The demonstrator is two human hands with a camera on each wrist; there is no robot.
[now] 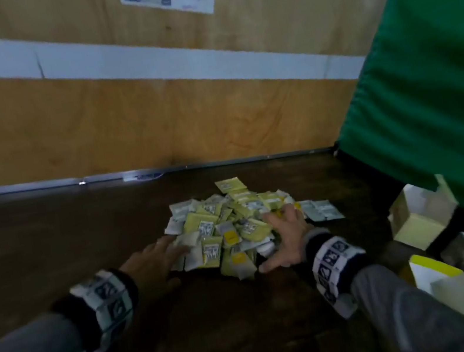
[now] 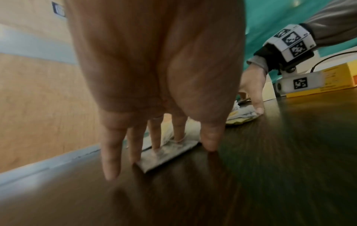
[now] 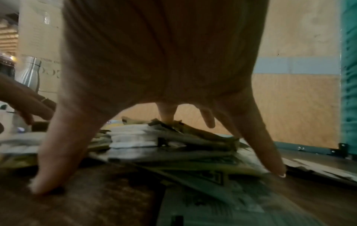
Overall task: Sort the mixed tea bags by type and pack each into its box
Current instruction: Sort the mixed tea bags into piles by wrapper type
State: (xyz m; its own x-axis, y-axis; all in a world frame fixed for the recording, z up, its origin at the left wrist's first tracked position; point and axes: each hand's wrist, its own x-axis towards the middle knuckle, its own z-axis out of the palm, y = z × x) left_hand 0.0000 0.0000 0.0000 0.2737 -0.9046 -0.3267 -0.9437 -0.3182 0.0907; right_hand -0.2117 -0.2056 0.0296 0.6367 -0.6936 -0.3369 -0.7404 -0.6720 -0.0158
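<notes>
- Yellow and grey tea bags lie mixed in one pile on the dark bench, near its back edge.
- The left hand has straight fingers pressing a grey bag; it grips nothing.
- The right hand is spread wide over the pile, holding nothing.
- Sorting has barely begun.
- Next, one colour must be pulled apart and carried to the boxes at the right edge.

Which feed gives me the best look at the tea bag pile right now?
The head view: the whole tea bag pile lies on the dark table, yellow and white sachets mixed, between left hand and right hand. The left wrist view shows only edge sachets under the fingers. The right wrist view shows it side-on, dim and blurred.
</notes>
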